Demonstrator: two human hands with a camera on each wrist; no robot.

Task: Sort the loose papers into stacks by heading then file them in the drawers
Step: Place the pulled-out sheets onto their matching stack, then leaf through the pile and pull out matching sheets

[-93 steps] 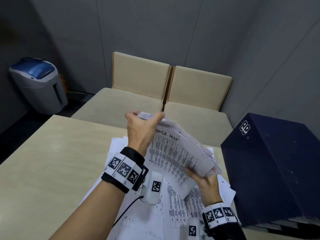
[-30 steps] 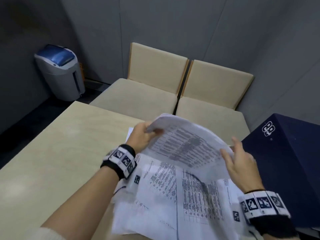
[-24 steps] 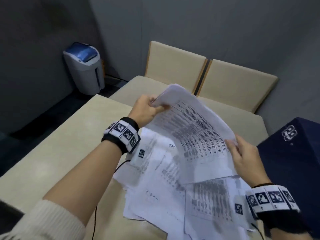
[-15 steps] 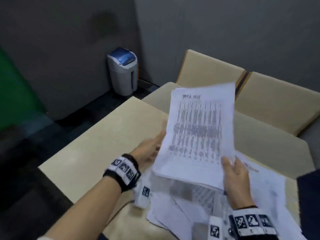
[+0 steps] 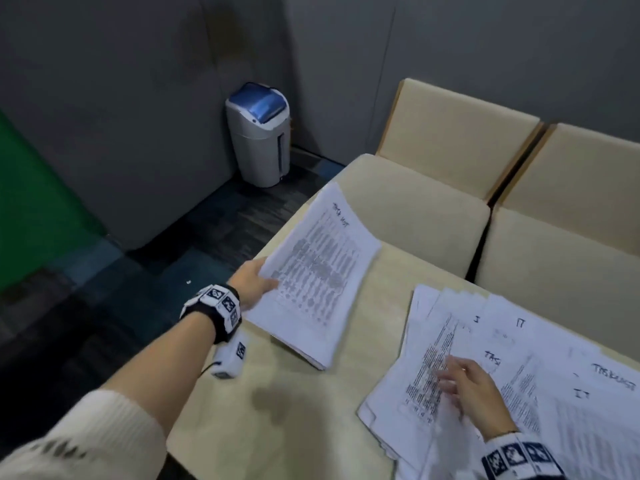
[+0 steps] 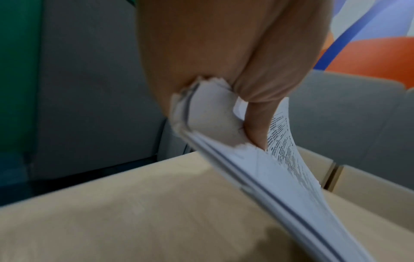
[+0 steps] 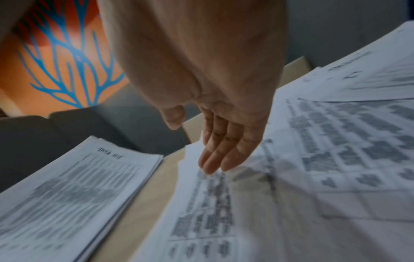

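**Two piles now, one being set down at the table's far left corner**

Left hand (image 5: pixel 254 280) pinches the near-left edge of the "Task List" stack (image 5: pixel 317 271), thumb on top, fingers beneath; the sheaf slopes down from that grip, its lower end close to or touching the table (image 5: pixel 277 420), and its far corner seems to overhang the edge. Best, I'd say, to lower it flat and square it before letting go, pulled slightly inward. Right hand (image 5: pixel 474 389) hovers spread, fingers straight, over the loose papers (image 5: pixel 540 372) fanned out at the right, well apart from the stack.
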